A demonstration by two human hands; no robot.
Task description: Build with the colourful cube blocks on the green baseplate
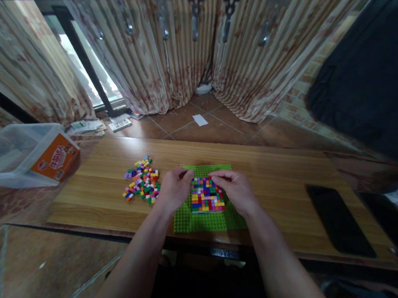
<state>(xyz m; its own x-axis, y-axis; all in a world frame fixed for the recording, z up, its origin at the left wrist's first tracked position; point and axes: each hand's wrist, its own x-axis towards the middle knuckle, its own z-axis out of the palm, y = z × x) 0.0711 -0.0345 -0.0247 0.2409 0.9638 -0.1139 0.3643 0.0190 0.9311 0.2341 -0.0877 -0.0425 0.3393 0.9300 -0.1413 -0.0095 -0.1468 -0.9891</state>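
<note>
Curtains [183, 62] hang beyond a wooden bench [277, 176]; left hand [175, 188] and right hand [234, 189] flank bricks [208, 198], each grip's hold unclear.

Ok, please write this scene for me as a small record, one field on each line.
Left hand: near the brick block's far left corner
Right hand: at the block's far edge
Held bricks: too small to tell
Brick block: many colours, on the green baseplate
Loose bricks: mixed colours, left of the baseplate
Surface: wooden table
Far left: clear bin, orange label
</note>
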